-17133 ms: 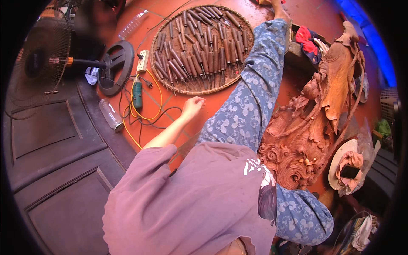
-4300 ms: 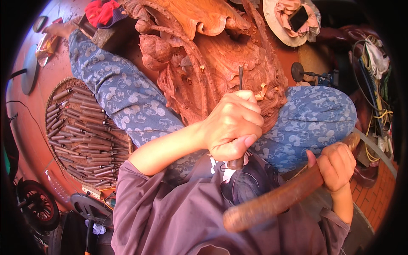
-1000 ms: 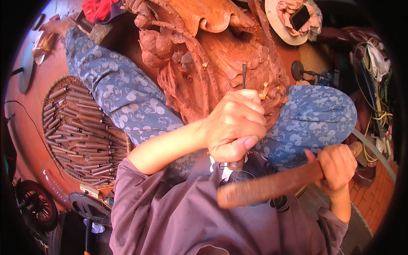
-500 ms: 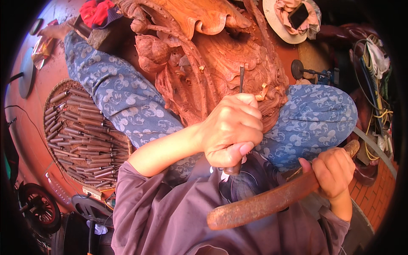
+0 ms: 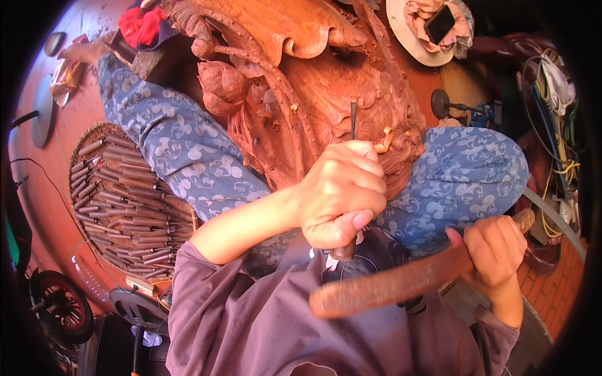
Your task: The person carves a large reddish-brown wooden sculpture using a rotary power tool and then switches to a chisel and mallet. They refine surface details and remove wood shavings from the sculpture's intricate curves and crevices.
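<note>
The left hand (image 5: 342, 191) is wrapped tight in a fist round a chisel (image 5: 352, 122), thumb folded across the front, so that the handle's butt pokes out below the fist and the thin steel blade rises from the top. The blade's tip is set against the carving (image 5: 313, 75), a large reddish block of scrolls and leaves. That full grip looks meant to keep the blade steady and angled on one spot. The right hand (image 5: 495, 250) is closed round the end of a mallet (image 5: 401, 285), a long wooden bar held nearly level, its far end just below the chisel's butt, well placed to strike it. The person sits with legs (image 5: 182, 150) in blue patterned cloth on either side of the carving, which seems to brace it close. A pale chip (image 5: 384, 139) lies on the wood just beside the blade. Off to the left, a round tray (image 5: 84, 135) of spare chisels lies on the red floor (image 5: 44, 207), within reach.
</note>
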{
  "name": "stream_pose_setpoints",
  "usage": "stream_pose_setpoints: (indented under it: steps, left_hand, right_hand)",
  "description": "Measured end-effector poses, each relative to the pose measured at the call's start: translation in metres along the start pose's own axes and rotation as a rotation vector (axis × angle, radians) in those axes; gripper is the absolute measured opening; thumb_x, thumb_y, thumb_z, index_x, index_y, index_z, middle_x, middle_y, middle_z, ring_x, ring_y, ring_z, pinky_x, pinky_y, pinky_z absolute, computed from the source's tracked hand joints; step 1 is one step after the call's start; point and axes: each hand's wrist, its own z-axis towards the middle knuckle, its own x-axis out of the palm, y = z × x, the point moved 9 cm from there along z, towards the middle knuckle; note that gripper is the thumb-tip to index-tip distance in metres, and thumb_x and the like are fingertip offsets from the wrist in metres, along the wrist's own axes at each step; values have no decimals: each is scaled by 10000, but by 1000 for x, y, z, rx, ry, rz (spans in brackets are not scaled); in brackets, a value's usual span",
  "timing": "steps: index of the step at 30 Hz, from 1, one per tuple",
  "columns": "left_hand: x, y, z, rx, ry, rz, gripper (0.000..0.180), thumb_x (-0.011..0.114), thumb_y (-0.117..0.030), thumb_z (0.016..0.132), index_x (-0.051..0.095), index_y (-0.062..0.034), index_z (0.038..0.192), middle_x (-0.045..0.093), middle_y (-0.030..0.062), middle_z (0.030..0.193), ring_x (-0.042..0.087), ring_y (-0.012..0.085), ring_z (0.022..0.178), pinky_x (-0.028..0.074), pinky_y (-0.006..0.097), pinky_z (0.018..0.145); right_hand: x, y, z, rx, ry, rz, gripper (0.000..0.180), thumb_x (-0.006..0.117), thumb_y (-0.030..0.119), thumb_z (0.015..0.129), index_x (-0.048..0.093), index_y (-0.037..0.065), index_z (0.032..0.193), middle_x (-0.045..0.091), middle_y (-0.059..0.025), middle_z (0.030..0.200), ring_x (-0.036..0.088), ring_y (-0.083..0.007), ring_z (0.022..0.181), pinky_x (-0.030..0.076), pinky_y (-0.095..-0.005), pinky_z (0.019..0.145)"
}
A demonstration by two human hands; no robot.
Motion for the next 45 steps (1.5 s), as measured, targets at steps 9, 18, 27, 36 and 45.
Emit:
stream_pose_setpoints:
  steps: [9, 18, 27, 36, 45]
  left_hand:
    - [-4, 2, 8, -50, 0, -43, 418, 374, -314, 898, 428, -133, 526, 442, 36, 520, 441, 243, 479, 361, 363, 567]
    - [-16, -3, 14, -21, 23, 12, 331, 444, -279, 851, 456, -76, 590, 412, 65, 557, 435, 271, 498, 343, 380, 546]
    - [6, -4, 1, 27, 39, -14, 250, 484, -262, 761, 489, -66, 605, 413, 62, 556, 437, 259, 497, 345, 371, 552]
    - [-1, -2, 5, -6, -4, -85, 307, 451, -271, 827, 439, -83, 585, 425, 68, 559, 451, 266, 508, 355, 368, 565]
    - [-6, -1, 6, 8, -48, -56, 381, 381, -304, 884, 454, -120, 559, 461, 45, 522, 453, 227, 457, 355, 361, 525]
  right_hand:
    - [-4, -9, 5, 22, -10, 9, 278, 821, 70, 632, 585, -12, 754, 545, -116, 696, 543, -294, 600, 427, -378, 535]
    - [-6, -25, 14, 59, 104, 22, 235, 783, 86, 709, 599, 26, 843, 512, -67, 698, 522, -230, 573, 420, -344, 508]
    - [-8, -15, 16, -11, 59, 53, 235, 782, 81, 711, 610, 52, 867, 518, -53, 718, 528, -211, 584, 428, -321, 510]
    - [-6, -10, 19, -30, 80, 59, 241, 786, 85, 712, 604, 54, 868, 529, -53, 745, 529, -207, 587, 431, -322, 513]
    - [-10, -14, 20, 2, 98, 19, 231, 779, 94, 721, 610, 47, 871, 518, -52, 700, 515, -211, 570, 414, -320, 504]
